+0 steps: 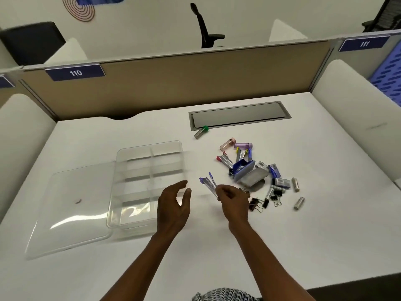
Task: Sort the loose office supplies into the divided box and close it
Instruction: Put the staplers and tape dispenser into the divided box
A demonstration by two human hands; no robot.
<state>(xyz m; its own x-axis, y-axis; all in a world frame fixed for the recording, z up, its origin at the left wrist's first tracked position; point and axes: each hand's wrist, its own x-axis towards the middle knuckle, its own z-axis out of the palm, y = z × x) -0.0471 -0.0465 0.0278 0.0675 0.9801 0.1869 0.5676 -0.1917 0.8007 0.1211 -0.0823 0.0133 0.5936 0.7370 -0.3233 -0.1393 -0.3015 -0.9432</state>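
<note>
Near the middle of the white worktop [282, 246], the head view shows a clear divided box [149, 183] standing open, its compartments holding nothing that can be made out. Its clear lid [71, 209] lies flat just beside it, toward the worktop's left edge. The left hand [173, 205] hovers at the box's near right corner, fingers loose and relaxed, gripping nothing. The right hand [233, 203] is just to the right of it and pinches a small bunch of blue-tipped silver clips [209, 184] that stick up and away from the fingers. Behind that hand, toward the right edge, lies the loose pile: a blue stapler [243, 170], black binder clips [267, 199], small cylinders [299, 203] and pink and purple cases [236, 145]. A green-capped case [201, 132] lies apart, close to the grey cable hatch [238, 115] at the far edge.
</note>
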